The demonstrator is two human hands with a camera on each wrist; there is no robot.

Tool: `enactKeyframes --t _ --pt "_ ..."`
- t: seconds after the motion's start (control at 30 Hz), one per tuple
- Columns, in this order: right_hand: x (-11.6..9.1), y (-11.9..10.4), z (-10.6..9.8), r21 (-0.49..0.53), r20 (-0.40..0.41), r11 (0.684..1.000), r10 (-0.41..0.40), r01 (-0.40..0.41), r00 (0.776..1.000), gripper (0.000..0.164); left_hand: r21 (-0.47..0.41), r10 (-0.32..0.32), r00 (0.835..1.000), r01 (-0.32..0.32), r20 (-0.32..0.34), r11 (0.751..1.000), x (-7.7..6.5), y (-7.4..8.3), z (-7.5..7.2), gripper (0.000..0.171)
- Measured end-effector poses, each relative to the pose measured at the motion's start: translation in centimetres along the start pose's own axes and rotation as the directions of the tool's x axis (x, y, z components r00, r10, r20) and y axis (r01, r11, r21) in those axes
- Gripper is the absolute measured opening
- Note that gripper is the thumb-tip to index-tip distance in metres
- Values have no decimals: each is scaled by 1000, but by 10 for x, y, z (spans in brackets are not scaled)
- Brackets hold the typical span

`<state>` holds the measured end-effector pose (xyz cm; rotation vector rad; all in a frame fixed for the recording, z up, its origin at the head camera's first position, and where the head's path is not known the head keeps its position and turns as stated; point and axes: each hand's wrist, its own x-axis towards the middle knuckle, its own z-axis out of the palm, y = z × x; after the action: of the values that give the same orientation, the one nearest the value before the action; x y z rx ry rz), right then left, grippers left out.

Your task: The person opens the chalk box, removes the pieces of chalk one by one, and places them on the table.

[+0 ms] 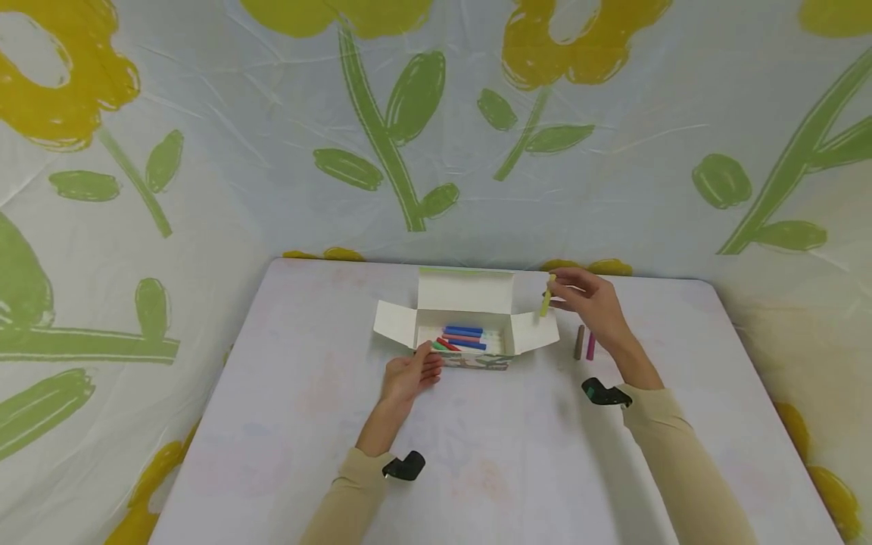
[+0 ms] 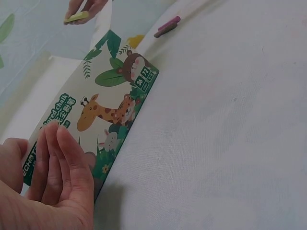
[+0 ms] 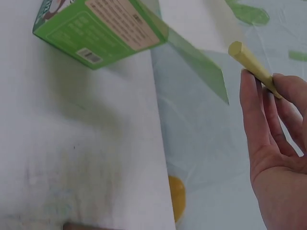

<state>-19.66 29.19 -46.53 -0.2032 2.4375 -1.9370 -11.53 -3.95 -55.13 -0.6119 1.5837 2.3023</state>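
Observation:
A white-lined chalk box (image 1: 465,294) stands with its flaps spread, holding blue, red and green chalk sticks (image 1: 465,331). At its front left corner, my left hand (image 1: 407,376) grips the front wall, thumb at the rim and fingers against the animal-printed outside. My right hand (image 1: 594,304) pinches a yellow chalk stick (image 3: 252,63) between thumb and fingertips. That stick is held in the air above the box's right flap (image 1: 534,333), tilted in the head view.
On the table to the right of the box, a brown chalk stick (image 1: 580,342) lies beside a magenta one (image 1: 590,347). The white table (image 1: 306,424) ends at the back against a flower-printed cloth (image 1: 272,166).

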Motion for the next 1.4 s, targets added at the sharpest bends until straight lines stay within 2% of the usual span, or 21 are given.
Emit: enactKeyframes --t 0.13,0.27,0.53,0.77,0.93,1.2,1.4 --pt "-3 8 -15 -6 -47 999 45 -45 998 45 -2 -5 1000 5 -6 1000 0 -1 2 44" --pt "-7 17 -30 -19 -59 998 60 -61 996 46 -21 -3 1000 3 -3 1000 1 -1 3 42" --pt "-21 17 -47 -73 -78 992 98 -104 992 44 -30 2 1000 -3 -14 1000 1 -2 3 39" --pt "-26 48 -71 -154 -94 980 111 -125 989 45 -8 12 1000 -12 -16 1000 0 -1 4 44" --pt "-35 56 -80 -203 -85 968 131 -145 988 51 -5 8 1000 -8 -21 1000 0 1 3 43" --pt "-48 71 -91 -251 -121 944 190 -215 974 54 -6 18 1000 -18 -16 1000 -1 0 2 41" --pt "-52 84 -94 -307 -114 911 252 -276 961 60 -3 14 1000 -14 -12 1000 -1 0 1 43"
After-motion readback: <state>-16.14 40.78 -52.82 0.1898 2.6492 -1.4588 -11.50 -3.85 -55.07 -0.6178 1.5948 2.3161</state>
